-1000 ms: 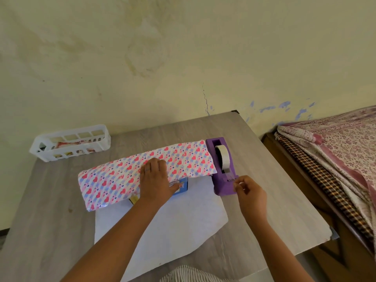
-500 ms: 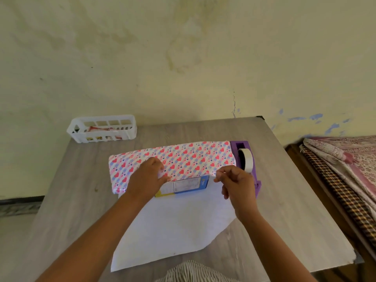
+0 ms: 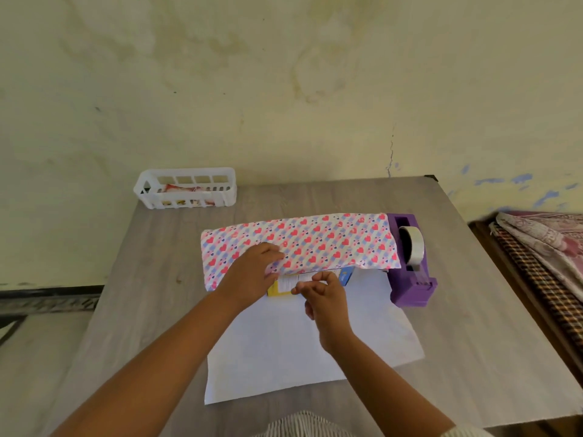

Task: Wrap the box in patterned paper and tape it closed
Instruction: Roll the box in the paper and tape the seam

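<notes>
At the far left corner of the grey wood-grain bench [image 3: 473,342], a white slotted plastic basket [image 3: 186,188] sits by the wall, with bare bench surface between it and the work. The heart-patterned wrapping paper [image 3: 315,244] is folded over the box [image 3: 303,283], whose printed near face shows under the paper's edge; the sheet's white underside spreads toward the person. The left hand [image 3: 249,275] presses flat on the folded flap. The right hand [image 3: 325,298] hovers just in front of the box, fingers pinched together; whether tape is between them cannot be told. A purple plastic tape dispenser [image 3: 410,263] touches the paper's right end, with open bench beyond.
</notes>
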